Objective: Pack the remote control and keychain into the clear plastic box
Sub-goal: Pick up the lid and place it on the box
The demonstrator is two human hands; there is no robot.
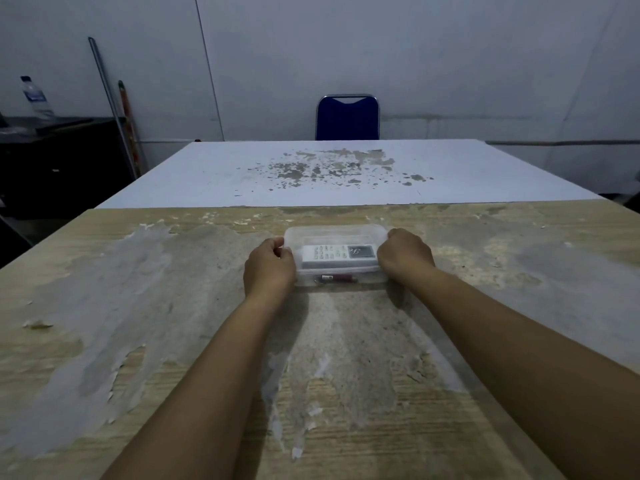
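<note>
The clear plastic box (334, 233) stands on the worn wooden table (138, 306), in the middle ahead of me. Inside it lies a white remote control (338, 255) with its buttons facing up and its display to the right. A dark reddish keychain (334, 279) shows through the box's near wall, in front of the remote. My left hand (269, 268) grips the box's left end, fingers curled over the rim. My right hand (405, 255) grips the right end the same way. A clear lid appears to sit on the box, though I cannot tell for certain.
A white table (311, 168) with worn patches adjoins the far edge of the wooden one. A blue chair (347, 117) stands behind it against the wall. At far left, a water bottle (34, 97) sits on a dark cabinet, with poles (114, 109) leaning beside it.
</note>
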